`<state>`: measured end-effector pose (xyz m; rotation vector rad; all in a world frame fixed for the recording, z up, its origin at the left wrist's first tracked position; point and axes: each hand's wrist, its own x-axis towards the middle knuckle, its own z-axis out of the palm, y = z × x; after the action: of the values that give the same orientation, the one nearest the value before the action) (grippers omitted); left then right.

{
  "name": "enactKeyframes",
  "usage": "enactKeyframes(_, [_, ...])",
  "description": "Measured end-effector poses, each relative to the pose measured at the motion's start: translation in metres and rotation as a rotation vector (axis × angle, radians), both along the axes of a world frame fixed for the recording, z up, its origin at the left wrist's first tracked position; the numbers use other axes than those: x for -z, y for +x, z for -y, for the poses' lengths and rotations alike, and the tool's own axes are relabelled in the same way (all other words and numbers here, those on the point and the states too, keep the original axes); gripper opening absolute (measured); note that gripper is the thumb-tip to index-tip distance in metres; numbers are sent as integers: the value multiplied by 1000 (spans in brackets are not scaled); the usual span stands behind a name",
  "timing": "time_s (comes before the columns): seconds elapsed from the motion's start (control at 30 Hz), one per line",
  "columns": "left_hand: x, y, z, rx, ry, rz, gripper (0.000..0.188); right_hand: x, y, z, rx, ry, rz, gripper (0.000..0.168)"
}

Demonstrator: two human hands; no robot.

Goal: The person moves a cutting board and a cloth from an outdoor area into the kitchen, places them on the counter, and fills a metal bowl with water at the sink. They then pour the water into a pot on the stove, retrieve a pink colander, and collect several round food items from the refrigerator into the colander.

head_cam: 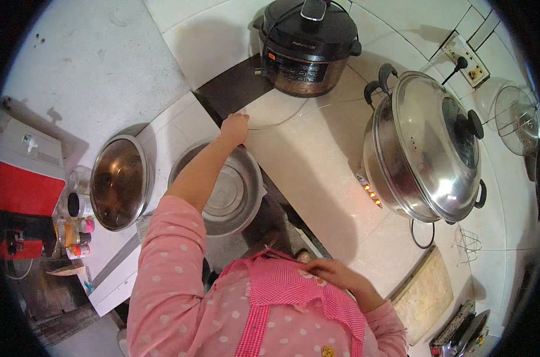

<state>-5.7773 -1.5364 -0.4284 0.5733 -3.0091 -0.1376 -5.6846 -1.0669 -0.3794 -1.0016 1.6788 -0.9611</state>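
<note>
My left hand (235,128) reaches forward with its fingers curled, by the far rim of a round metal basin (255,209). Whether the fingers grip the rim, a thin pale cord (288,123) or nothing is hidden. The forearm crosses over the basin, whose visible inside is bare grey metal. Close to my chest, my right hand (334,273) is bent beside the pink checked apron (281,285); its fingertips are hard to make out. Beyond the left hand, an electric pressure cooker (308,49) with a black lid stands against the wall.
A large lidded steel pot (430,151) has lit orange indicators at its base. Right of me are a cutting board (424,296) and a wire rack (468,244). On the left, a glass-lidded pan (119,183) stands near several jars (79,236) and a red-and-white appliance (24,178).
</note>
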Motion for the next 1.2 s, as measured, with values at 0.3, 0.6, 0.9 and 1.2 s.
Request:
enactKeyframes(0.3, [-17, -26, -19, 26, -59, 228, 15, 71, 18, 35, -356, 316, -179, 20])
enactKeyframes(0.6, [-151, 50, -173, 98, 1198, -268, 17, -23, -19, 68, 442, -242, -489, 38])
enactKeyframes(0.9, [-102, 126, -217, -333, 2073, -556, 15, -24, -19, 60, 123, -120, 94, 27])
enactKeyframes(1.2, [-61, 228, -258, -240, 1652, -35, 28, 37, -17, 4, 262, -139, 514, 27])
